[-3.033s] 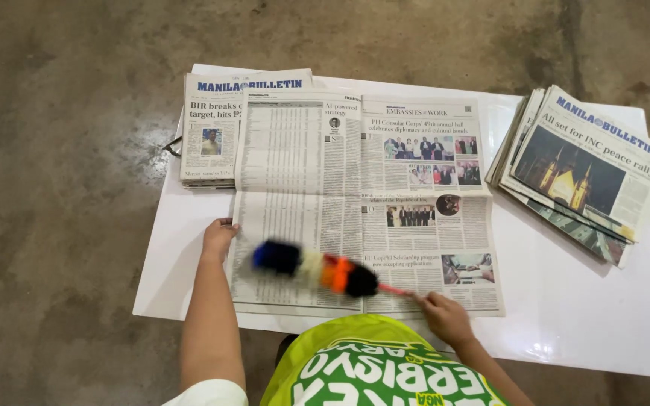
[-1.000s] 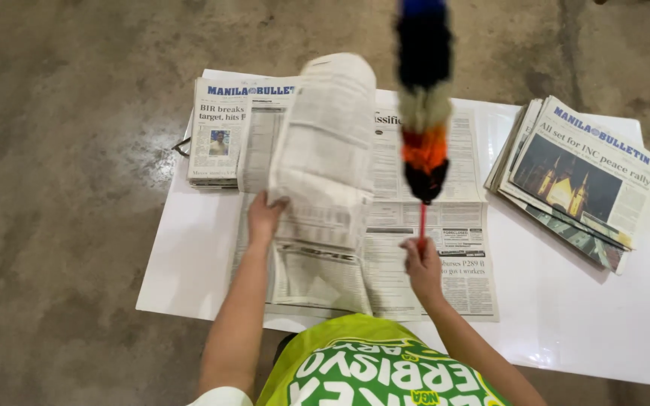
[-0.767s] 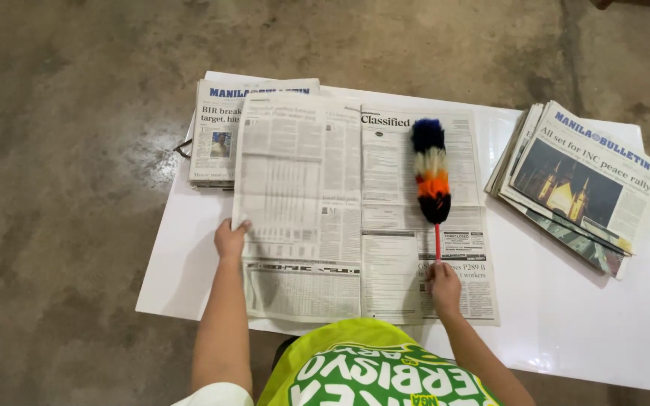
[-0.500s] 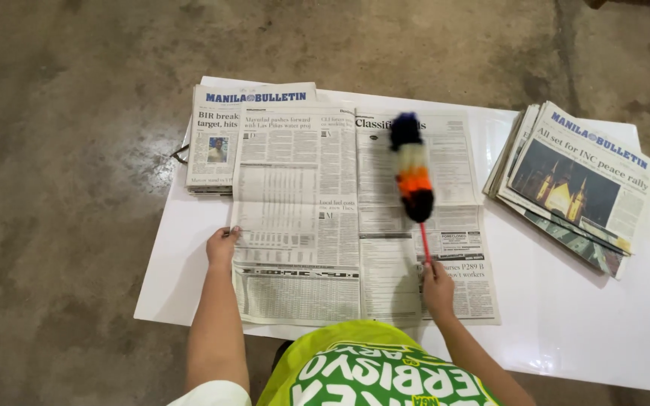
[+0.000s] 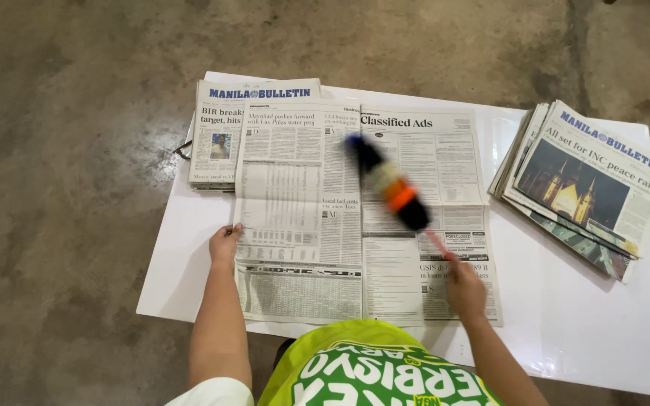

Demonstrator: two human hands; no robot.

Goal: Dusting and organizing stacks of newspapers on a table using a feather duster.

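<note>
Two stacks of folded newspapers, well apart, one at each end of a white board [image 5: 581, 331] laid flat on the floor.

Left stack of newspapers [image 5: 220, 135]: squared up, front page up with a blue masthead and a small portrait photo, far edge just over the board's far rim. A dark thin object [image 5: 182, 149] poking out at its left side, too small to tell.

Right stack of newspapers [image 5: 584, 188]: fanned and askew, turned clockwise, top front page with a large night photo of a lit spired building.

Grey concrete floor [image 5: 62, 210] all around, mottled and stained, with a darker streak at the far right.
</note>
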